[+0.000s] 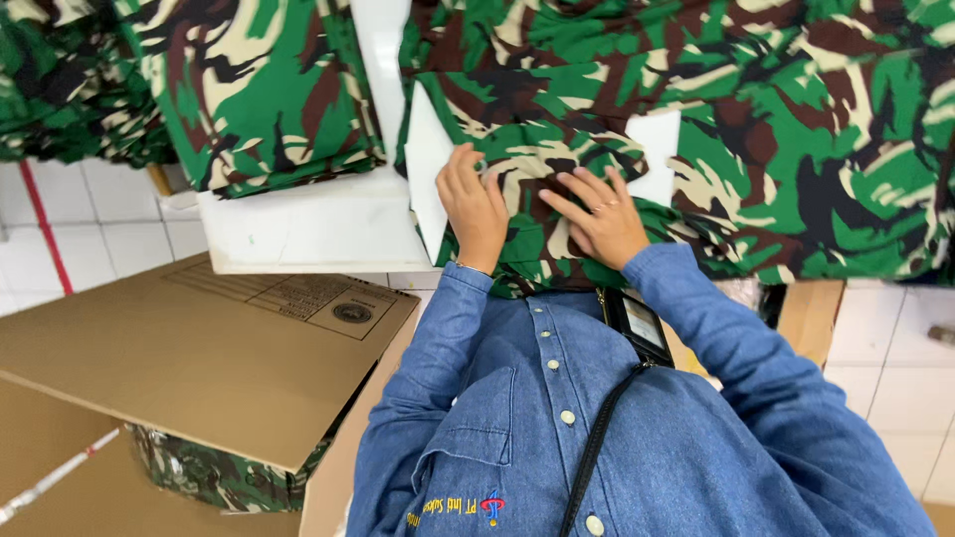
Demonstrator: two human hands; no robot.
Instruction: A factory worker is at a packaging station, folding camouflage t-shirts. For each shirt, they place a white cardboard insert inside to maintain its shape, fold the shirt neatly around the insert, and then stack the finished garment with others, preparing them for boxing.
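Camouflage cloth (557, 209) in green, brown, black and cream blotches lies bunched on the white table (318, 234) right in front of the person, its woven surface creased into soft ridges. Both bare hands press flat on it. The left hand (476, 204) lies palm down with fingers together, its outer edge along a stiff white card (426, 169) that stands out from under the fabric as a sharp-edged angled sheet; it grips nothing, fingers extended. The right hand (600, 217) rests just beside it, fingers spread and flat on the fold, a ring on one finger, likewise open and clasping nothing. Another corner of white card (659, 149) shows past the right fingertips, partly wrapped by the cloth.

More of the same patterned fabric (826, 139) spreads wide to the right in loose rumpled layers, and a neater stack (259, 89) sits at the upper left, hanging over the table's thick white edge. Denim sleeves (716, 328) and a buttoned denim shirt fill the lower middle, crossed by a black strap (597, 447) holding a dark badge holder (637, 323). Below left, a brown corrugated carton (179, 358) stands with a flat flap open, camouflage cloth visible inside it. White floor tiles (109, 239) show beyond.
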